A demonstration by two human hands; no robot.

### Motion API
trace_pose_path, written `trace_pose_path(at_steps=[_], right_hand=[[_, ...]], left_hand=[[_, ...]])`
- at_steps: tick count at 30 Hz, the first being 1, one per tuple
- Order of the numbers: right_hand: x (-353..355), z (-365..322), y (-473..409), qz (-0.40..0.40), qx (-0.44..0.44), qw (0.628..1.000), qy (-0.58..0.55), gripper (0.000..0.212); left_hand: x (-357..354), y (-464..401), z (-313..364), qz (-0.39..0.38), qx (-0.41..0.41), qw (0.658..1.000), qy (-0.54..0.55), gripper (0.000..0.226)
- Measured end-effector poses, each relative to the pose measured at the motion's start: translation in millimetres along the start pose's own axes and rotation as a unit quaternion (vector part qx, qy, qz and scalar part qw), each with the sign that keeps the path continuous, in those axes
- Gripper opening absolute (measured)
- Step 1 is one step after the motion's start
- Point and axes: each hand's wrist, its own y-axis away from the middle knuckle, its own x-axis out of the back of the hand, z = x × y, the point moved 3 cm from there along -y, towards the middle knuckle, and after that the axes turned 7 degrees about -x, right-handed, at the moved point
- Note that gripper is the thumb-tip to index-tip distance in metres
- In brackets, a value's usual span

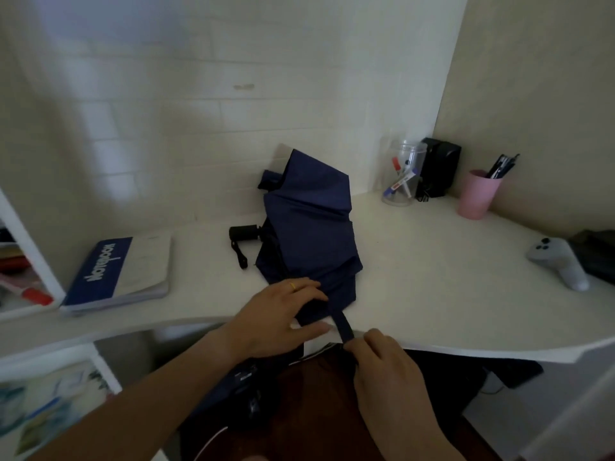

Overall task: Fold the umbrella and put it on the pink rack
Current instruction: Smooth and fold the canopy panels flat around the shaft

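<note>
While flat on the desk [432,261], umbrella [309,227] strap [342,327] in right hand's [386,371] pinching grip, left hand [276,317] pressing fabric.

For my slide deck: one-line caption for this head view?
Left hand rests on a navy umbrella on the white desk while right hand pinches its strap.

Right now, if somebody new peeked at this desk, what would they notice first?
Probably the crumpled navy-blue fabric umbrella lying mid-desk, its black handle sticking out to the left. At the near edge, the left hand rests on the cloth while the right hand pinches its dark closing strap. A pink plastic cup of pens stands in the far right corner.
</note>
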Motion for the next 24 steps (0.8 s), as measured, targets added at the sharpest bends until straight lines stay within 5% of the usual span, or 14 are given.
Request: trace_pose_path(at_steps=[4,7,10,13,15,20,24], right_hand=[[-11,-14,25,-0.114,0.020,0.992,-0.047,0.043],[10,-12,11,-0.165,-0.064,0.980,-0.095,0.020],[30,8,-40,-0.052,-0.147,0.973,-0.168,0.009],[20,32,-99,-0.120,-0.228,0.954,-0.156,0.044],[5,40,-126,-0.179,-0.249,0.940,-0.153,0.063],[7,30,-161,-0.204,-0.185,0.937,-0.215,0.017],[30,20,-192,-0.227,-0.165,0.918,-0.281,0.018]], left_hand=[[2,18,-3,-0.001,0.001,1.000,-0.007,0.050],[9,29,-5,0.048,0.002,0.999,-0.014,0.044],[19,30,-2,0.102,0.049,0.994,0.013,0.044],[23,24,-13,0.151,0.117,0.981,0.016,0.037],[24,18,-21,0.116,0.146,0.982,0.018,0.040],[41,5,-31,0.124,0.186,0.972,0.072,0.032],[65,-10,-42,0.207,0.188,0.951,0.133,0.009]])
